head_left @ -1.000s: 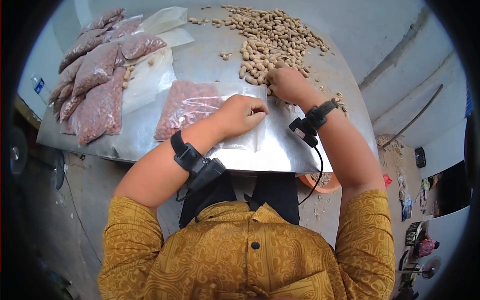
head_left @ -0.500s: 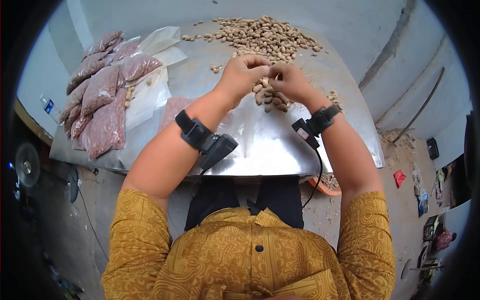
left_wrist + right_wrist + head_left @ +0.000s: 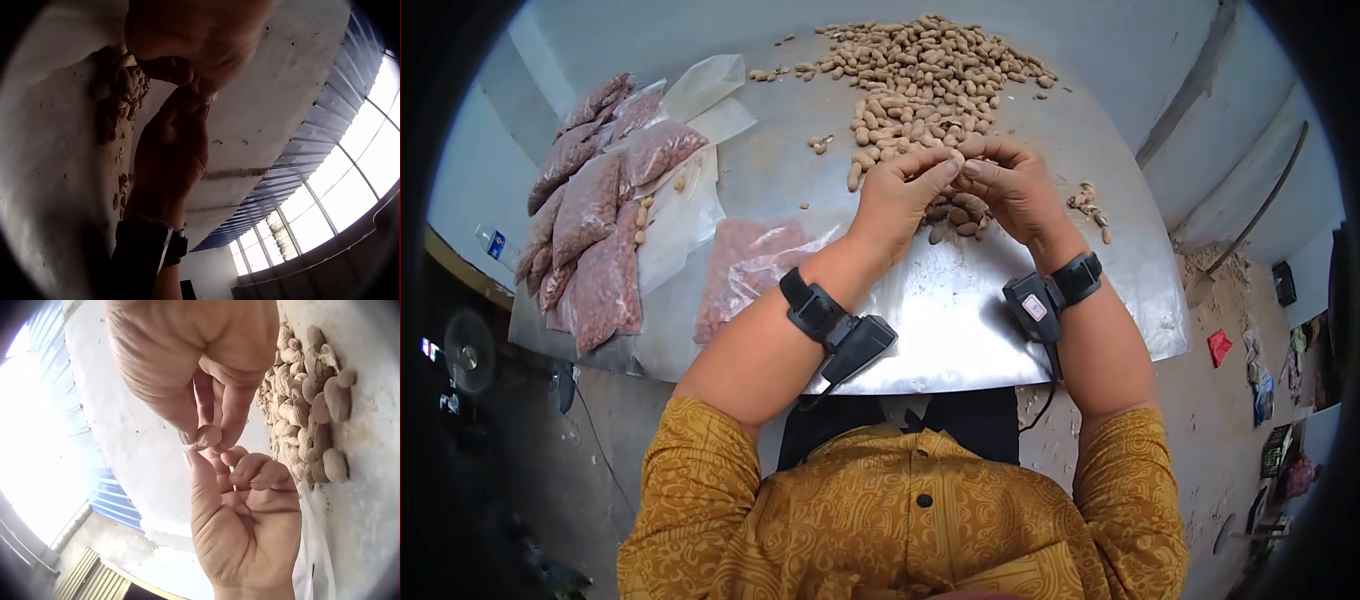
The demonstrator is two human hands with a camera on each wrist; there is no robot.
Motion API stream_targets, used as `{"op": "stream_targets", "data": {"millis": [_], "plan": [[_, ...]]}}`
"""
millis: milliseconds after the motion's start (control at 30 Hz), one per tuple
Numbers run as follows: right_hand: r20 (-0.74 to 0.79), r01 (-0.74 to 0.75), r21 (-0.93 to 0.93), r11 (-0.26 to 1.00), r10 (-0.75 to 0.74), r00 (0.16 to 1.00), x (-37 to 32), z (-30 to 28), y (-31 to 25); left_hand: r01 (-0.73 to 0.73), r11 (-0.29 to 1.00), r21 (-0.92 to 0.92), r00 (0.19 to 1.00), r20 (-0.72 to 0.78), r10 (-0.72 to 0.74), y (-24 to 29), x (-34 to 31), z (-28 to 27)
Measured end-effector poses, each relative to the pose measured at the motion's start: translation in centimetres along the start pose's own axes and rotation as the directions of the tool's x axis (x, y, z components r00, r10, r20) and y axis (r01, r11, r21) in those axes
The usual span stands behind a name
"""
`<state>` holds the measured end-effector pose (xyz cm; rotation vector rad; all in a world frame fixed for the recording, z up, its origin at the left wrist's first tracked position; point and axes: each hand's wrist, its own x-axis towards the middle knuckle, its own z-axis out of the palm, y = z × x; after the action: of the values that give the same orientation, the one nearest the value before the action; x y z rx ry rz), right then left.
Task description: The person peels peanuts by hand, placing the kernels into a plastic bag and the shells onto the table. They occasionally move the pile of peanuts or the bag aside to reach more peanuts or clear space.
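Above the near end of a heap of unshelled peanuts [image 3: 925, 85], my two hands meet fingertip to fingertip. Between them is one peanut [image 3: 207, 436], its shell pale at one spot. My right hand [image 3: 1022, 192] pinches it between thumb and fingers. From the other side, my left hand [image 3: 892, 208] grips it with thumb and forefinger, the other fingers loosely curled in the right wrist view. Several shaded peanuts [image 3: 960, 215] lie on the metal table [image 3: 940, 320] below. A clear bag of reddish kernels [image 3: 740, 255] lies flat, partly hidden under my left forearm.
Filled kernel bags [image 3: 585, 215] are stacked at the table's left, beside flat plastic bags [image 3: 675, 220] with a few peanuts on top. A small cluster of peanuts [image 3: 1088, 205] sits right of my right hand. A wall [image 3: 1120, 60] stands behind the table.
My left hand has moved up and right, off the kernel bag, to meet my right hand. My right hand has come back from the heap and now holds a peanut.
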<state>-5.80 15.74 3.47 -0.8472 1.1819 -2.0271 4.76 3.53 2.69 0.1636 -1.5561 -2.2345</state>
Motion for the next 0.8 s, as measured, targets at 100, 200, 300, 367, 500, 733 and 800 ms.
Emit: {"op": "stream_targets", "data": {"millis": [100,200,300,367,500,733,800], "plan": [[0.011,-0.029,-0.039,0.999,0.029,1.0,-0.2,0.0,0.4,-0.037,0.999,0.024,0.999,0.003,0.037,-0.8,0.1,-0.1],[-0.031,-0.051,-0.076,0.996,0.049,0.998,-0.5,0.3,0.4,-0.037,0.999,-0.002,0.999,0.003,0.037,-0.6,-0.1,0.0],[0.029,0.075,-0.355,0.932,-0.069,0.997,-0.7,0.2,0.6,-0.031,0.997,-0.076,1.0,0.004,0.031,-1.0,-0.1,-0.2],[0.072,0.045,-0.377,0.925,-0.019,0.997,-0.8,0.2,0.5,-0.027,0.995,-0.094,1.0,0.013,0.029,-1.2,0.1,-0.2],[0.064,0.049,-0.487,0.872,-0.02,0.998,-1.0,0.4,0.4,0.005,1.0,0.005,0.998,0.07,-0.005,-0.9,-0.1,-0.6],[0.123,0.088,-0.527,0.845,-0.026,0.992,-1.2,0.7,0.3,0.025,0.998,0.063,0.995,0.099,-0.032,-0.3,-0.3,-0.8],[0.109,0.065,-0.516,0.854,-0.009,0.994,-1.2,0.7,0.3,0.005,0.997,0.075,0.997,0.079,-0.011,-0.4,-0.4,-0.8]]}}
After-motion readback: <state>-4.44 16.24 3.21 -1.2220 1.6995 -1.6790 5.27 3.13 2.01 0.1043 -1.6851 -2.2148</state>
